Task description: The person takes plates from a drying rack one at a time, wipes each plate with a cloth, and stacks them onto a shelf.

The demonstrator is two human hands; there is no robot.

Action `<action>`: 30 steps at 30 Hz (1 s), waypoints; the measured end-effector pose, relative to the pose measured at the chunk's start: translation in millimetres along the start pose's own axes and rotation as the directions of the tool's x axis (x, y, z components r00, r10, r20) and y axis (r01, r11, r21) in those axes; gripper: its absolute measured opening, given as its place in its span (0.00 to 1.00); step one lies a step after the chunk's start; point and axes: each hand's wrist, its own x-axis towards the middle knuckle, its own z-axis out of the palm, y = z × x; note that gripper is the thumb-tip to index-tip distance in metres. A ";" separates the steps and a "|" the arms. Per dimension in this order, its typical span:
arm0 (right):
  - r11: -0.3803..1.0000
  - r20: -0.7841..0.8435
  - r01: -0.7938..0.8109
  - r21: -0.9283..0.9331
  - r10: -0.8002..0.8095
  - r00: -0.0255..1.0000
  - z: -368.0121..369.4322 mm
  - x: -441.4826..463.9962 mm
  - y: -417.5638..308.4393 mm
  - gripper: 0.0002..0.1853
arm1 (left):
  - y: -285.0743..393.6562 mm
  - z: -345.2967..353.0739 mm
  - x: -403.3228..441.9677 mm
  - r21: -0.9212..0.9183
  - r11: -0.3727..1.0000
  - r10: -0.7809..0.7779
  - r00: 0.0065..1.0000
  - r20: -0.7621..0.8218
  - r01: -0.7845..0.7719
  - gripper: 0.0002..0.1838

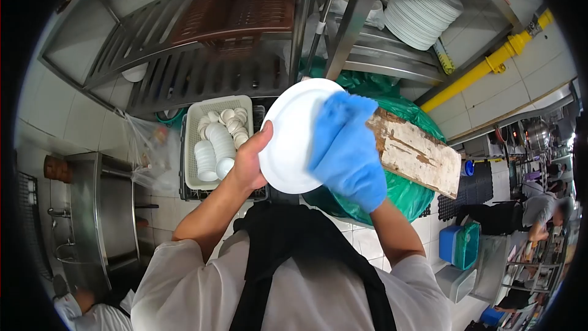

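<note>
My left hand (248,162) grips the left rim of a white plate (288,141), thumb on its face, holding it tilted in front of my chest. A blue cloth (346,153), smeared by motion, lies over the plate's right side. My right hand is under this cloth and holds it against the plate; its fingers are hidden, and only the wrist (387,217) and forearm show. Left of the plate, a cream basket (192,124) contains stacked white bowls (219,138) and small cups (234,121).
A worn wooden board (422,156) lies over a green plastic bag (407,199) at right. Stacked plates (422,9) stand on a metal shelf above, near a yellow pipe (490,64). A brown rack (239,6) and steel sink (113,208) are at left. Other people work at the edges.
</note>
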 end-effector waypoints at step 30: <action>0.582 0.064 -0.230 0.780 0.291 0.955 -11.1 1.1 -57.3 0.13 | -6.6 -43.9 -18.2 0.585 0.810 0.219 0.948 -0.232 -0.044 0.44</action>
